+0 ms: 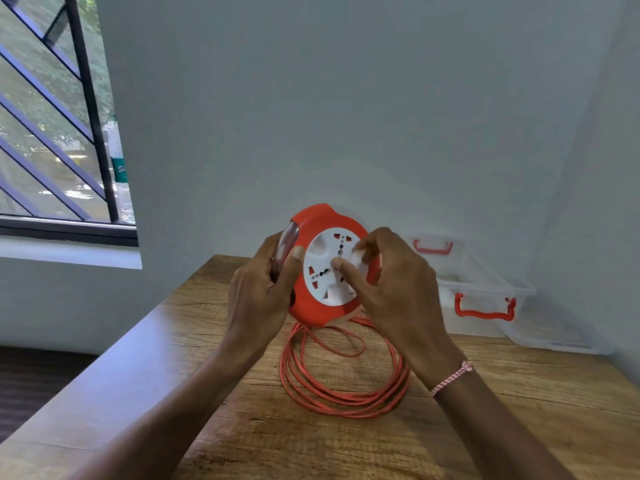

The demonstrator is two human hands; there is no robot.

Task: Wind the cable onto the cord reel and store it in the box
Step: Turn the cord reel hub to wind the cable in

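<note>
A round orange cord reel with a white socket face is held upright above the wooden table. My left hand grips its left edge, thumb across the orange rim. The curled fingers of my right hand rest on the white centre disc, thumb near its middle. The orange cable hangs from the reel's underside and lies in several loose loops on the table below. A clear plastic box with orange handles stands at the back right against the wall.
A clear lid with an orange handle leans behind the box by the wall. A window with dark bars is at the left. The table's left edge drops to a dark floor.
</note>
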